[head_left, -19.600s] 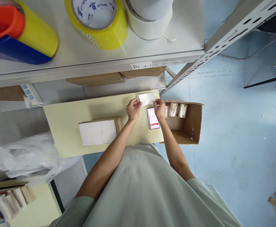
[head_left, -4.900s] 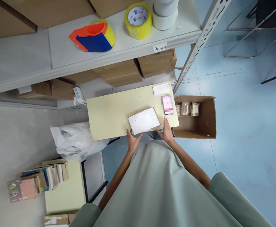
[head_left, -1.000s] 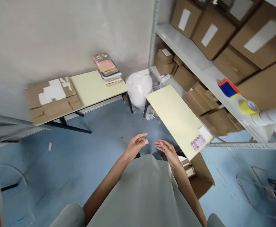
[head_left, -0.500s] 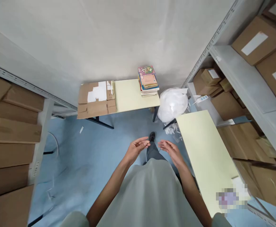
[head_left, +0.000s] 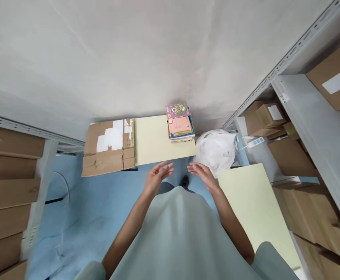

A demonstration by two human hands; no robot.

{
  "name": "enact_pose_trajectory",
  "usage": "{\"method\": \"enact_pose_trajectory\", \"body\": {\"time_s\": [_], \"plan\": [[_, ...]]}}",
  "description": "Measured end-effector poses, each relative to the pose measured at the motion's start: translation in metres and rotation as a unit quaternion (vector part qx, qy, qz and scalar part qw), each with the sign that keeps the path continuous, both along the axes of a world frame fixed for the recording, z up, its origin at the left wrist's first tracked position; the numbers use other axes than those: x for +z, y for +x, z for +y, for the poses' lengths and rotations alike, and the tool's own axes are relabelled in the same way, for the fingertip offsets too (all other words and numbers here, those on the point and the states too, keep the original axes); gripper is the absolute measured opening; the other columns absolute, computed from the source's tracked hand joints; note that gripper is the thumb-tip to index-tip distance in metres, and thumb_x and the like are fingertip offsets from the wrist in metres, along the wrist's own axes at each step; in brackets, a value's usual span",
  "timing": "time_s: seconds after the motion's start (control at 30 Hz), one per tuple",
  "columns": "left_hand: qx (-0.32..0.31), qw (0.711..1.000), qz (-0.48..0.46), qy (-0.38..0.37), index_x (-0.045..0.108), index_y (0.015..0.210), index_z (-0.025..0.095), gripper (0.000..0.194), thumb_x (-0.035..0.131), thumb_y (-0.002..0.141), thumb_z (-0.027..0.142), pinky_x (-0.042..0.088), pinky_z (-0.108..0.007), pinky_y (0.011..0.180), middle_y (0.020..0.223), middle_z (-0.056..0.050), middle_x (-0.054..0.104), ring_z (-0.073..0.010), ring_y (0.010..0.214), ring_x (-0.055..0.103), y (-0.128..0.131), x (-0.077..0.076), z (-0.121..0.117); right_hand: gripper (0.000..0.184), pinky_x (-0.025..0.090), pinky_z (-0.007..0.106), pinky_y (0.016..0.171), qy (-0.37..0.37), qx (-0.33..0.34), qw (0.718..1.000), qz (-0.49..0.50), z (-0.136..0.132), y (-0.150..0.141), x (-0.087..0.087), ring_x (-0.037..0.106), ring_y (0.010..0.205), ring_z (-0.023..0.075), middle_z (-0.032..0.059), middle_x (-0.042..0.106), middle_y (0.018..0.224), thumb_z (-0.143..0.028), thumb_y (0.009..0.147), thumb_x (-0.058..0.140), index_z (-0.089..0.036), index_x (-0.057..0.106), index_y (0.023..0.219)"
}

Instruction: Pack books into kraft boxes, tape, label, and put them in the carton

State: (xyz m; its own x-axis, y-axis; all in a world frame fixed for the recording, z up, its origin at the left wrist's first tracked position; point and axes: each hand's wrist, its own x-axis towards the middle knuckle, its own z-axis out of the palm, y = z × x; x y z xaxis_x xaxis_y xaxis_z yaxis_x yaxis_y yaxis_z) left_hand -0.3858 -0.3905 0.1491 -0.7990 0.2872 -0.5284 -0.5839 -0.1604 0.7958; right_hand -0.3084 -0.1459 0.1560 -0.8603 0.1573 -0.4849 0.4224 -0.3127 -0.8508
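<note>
My left hand [head_left: 157, 175] hovers over the floor in front of my body, fingers stretched and slightly apart, holding nothing. Opposite it, my right hand [head_left: 202, 174] is likewise open and bare, palm turned inward. Both are just short of the near edge of a pale yellow table [head_left: 151, 142] against the wall. On that table's right end stands a stack of books [head_left: 179, 125] with a purple-covered one on top. Flattened cardboard [head_left: 108, 161] with white paper patches covers its left end.
A white plastic bag [head_left: 216, 151] sits right of the table. A second yellow table [head_left: 254, 202] runs along my right side. Shelves with cardboard boxes [head_left: 8, 190] flank both sides. A white power strip [head_left: 256, 142] lies on the right shelf.
I have come closer to the table with the books, which now appears larger. My hands have moved a little apart, and their fingers have opened out.
</note>
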Motion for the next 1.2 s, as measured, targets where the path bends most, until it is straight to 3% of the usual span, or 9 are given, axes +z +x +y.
{"method": "enact_pose_trajectory", "body": {"time_s": [0.2,0.37,0.5,0.6,0.7,0.8,0.9,1.07,1.2], "plan": [[0.039,0.999,-0.011,0.006,0.075,0.136,0.016,0.061,0.088,0.088,0.053,0.063,-0.052,0.111,0.133,-0.021,0.081,-0.0317,0.115,0.083,-0.060,-0.019,0.013,0.067,0.061,0.050,0.109,0.039,0.013,0.999,0.005,0.023,-0.072,-0.004,0.080,0.116,0.0322,0.0124,0.085,0.122,-0.081,0.079,0.086,-0.025,0.083,0.115],[0.026,0.999,0.019,0.004,0.074,0.136,0.019,0.055,0.086,0.087,0.041,0.054,-0.058,0.123,0.153,-0.020,0.071,-0.0344,0.130,0.076,-0.124,-0.046,0.017,0.066,0.058,0.052,0.112,0.093,-0.007,0.996,-0.008,0.034,-0.118,-0.011,0.079,0.120,0.0332,0.0148,0.083,0.127,-0.079,0.083,0.083,-0.024,0.082,0.118],[0.004,0.999,0.036,-0.023,0.066,0.149,0.019,0.066,0.082,0.089,0.039,0.051,-0.059,0.125,0.169,-0.022,0.056,-0.0383,0.144,0.067,-0.179,-0.070,0.030,0.068,0.055,0.053,0.118,0.171,-0.038,0.984,-0.010,0.040,-0.164,-0.024,0.075,0.128,0.0344,0.0152,0.081,0.134,-0.079,0.083,0.081,-0.023,0.080,0.122],[-0.002,0.996,0.063,-0.061,0.054,0.162,0.016,0.081,0.081,0.091,0.045,0.047,-0.060,0.127,0.177,-0.025,0.043,-0.0430,0.154,0.056,-0.213,-0.084,0.050,0.083,0.046,0.053,0.129,0.268,-0.072,0.961,0.014,0.043,-0.208,-0.040,0.064,0.146,0.0356,0.0175,0.072,0.152,-0.081,0.081,0.078,-0.020,0.075,0.138],[-0.021,0.987,0.146,-0.056,0.045,0.168,0.017,0.091,0.080,0.094,0.057,0.037,-0.059,0.135,0.180,-0.024,0.037,-0.0444,0.165,0.040,-0.237,-0.096,0.076,0.102,0.038,0.052,0.134,0.338,-0.084,0.937,0.010,0.044,-0.250,-0.061,0.050,0.160,0.0329,0.0168,0.052,0.173,-0.084,0.083,0.073,-0.021,0.059,0.161],[-0.045,0.972,0.224,-0.053,0.032,0.175,0.016,0.105,0.077,0.095,0.066,0.017,-0.058,0.142,0.185,-0.023,0.027,-0.0428,0.174,0.017,-0.248,-0.106,0.099,0.111,0.039,0.049,0.134,0.355,-0.081,0.932,0.008,0.043,-0.281,-0.080,0.048,0.162,0.0302,0.0166,0.044,0.179,-0.084,0.086,0.070,-0.022,0.042,0.174],[-0.056,0.967,0.234,-0.080,0.015,0.179,0.011,0.120,0.072,0.095,0.074,0.003,-0.058,0.143,0.188,-0.025,0.012,-0.0421,0.176,0.002,-0.247,-0.115,0.114,0.119,0.042,0.045,0.132,0.367,-0.061,0.928,0.019,0.040,-0.295,-0.089,0.051,0.160,0.0297,0.0198,0.046,0.177,-0.088,0.087,0.067,-0.017,0.035,0.177],[-0.036,0.965,0.240,-0.099,0.007,0.181,0.011,0.121,0.063,0.098,0.079,-0.002,-0.058,0.143,0.189,-0.025,0.004,-0.0405,0.177,-0.004,-0.236,-0.120,0.127,0.112,0.040,0.044,0.134,0.392,-0.019,0.919,0.035,0.042,-0.294,-0.087,0.051,0.161,0.0271,0.0165,0.055,0.171,-0.089,0.092,0.061,-0.020,0.036,0.177],[-0.037,0.964,0.243,-0.100,0.005,0.181,0.011,0.121,0.063,0.098,0.078,-0.003,-0.058,0.143,0.189,-0.023,0.000,-0.0397,0.176,-0.008,-0.233,-0.119,0.133,0.100,0.036,0.044,0.136,0.380,-0.016,0.923,0.058,0.048,-0.292,-0.085,0.049,0.163,0.0256,0.0141,0.053,0.173,-0.082,0.098,0.061,-0.024,0.036,0.176]]}}
